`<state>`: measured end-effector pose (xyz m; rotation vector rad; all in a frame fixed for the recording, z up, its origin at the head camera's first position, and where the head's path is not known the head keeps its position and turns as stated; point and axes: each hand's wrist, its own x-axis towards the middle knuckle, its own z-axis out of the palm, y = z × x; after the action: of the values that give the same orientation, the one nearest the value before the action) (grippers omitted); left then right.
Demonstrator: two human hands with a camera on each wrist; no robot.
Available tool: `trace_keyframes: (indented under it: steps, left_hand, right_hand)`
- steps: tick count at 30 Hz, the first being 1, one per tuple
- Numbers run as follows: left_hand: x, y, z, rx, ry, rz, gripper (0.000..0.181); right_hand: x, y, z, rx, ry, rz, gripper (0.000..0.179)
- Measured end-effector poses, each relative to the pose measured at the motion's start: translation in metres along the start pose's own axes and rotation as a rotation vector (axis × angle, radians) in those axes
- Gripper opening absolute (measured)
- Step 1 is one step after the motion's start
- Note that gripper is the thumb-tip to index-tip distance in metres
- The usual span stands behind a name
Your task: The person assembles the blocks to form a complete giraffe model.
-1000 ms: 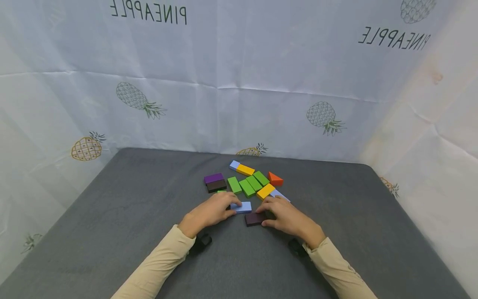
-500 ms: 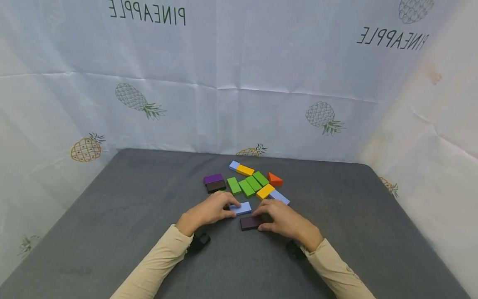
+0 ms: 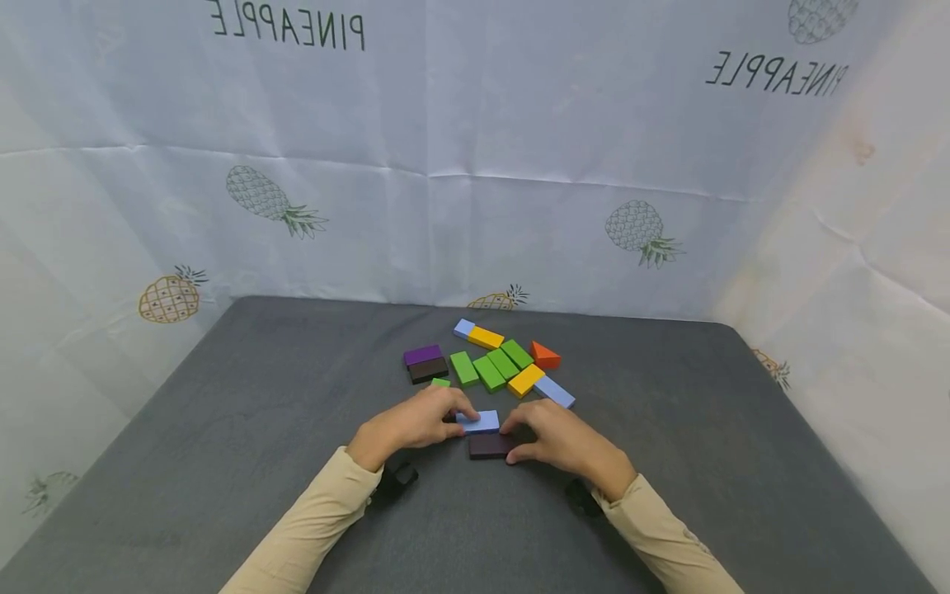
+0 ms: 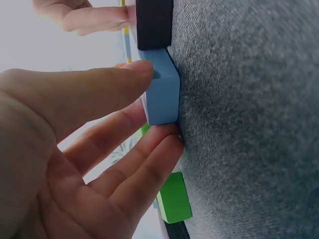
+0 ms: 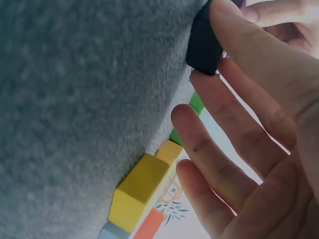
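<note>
My left hand (image 3: 416,419) pinches a light blue rectangular block (image 3: 479,421) at its left end, thumb on the near side. In the left wrist view the thumb lies across that blue block (image 4: 164,99), fingers at its far side and end. A dark, brownish-black block (image 3: 487,447) lies just in front of it, the two long sides nearly parallel and right beside each other. My right hand (image 3: 560,441) grips the dark block's right end between thumb and fingers. In the right wrist view, the ring and little fingers stand apart from the dark block (image 5: 205,47).
Behind the hands lie several green blocks (image 3: 490,374), a yellow block (image 3: 525,380) against a light blue one (image 3: 554,392), and an orange triangle (image 3: 545,355). A purple block (image 3: 423,355) touches a black one (image 3: 429,370). Farther back is another yellow block (image 3: 486,337).
My right hand has slid the dark block left and toward me, in front of the blue block. The blue block has come slightly nearer to me in my left hand.
</note>
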<state>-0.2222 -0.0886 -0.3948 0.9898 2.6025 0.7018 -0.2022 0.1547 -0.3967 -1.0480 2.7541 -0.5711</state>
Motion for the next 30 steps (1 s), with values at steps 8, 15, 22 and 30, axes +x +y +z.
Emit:
trace_keyframes:
  steps: [8, 15, 22, 30]
  left_hand:
    - [-0.002, 0.004, 0.002, -0.02, -0.009, 0.009, 0.026]
    - [-0.007, 0.004, 0.009, -0.017, 0.023, 0.011, 0.037]
    - [-0.01, 0.004, 0.015, -0.009, 0.041, -0.008, 0.048]
    - [-0.013, 0.004, 0.016, 0.02, 0.061, 0.021, 0.045]
  right_hand:
    - [0.003, -0.004, 0.005, -0.006, 0.04, -0.003, 0.03]
    - [0.004, -0.009, 0.007, -0.032, 0.052, 0.015, 0.029]
    - [0.003, -0.011, 0.008, -0.046, 0.05, 0.044, 0.029]
    - [-0.001, -0.002, 0.0, -0.007, 0.093, 0.055, 0.031]
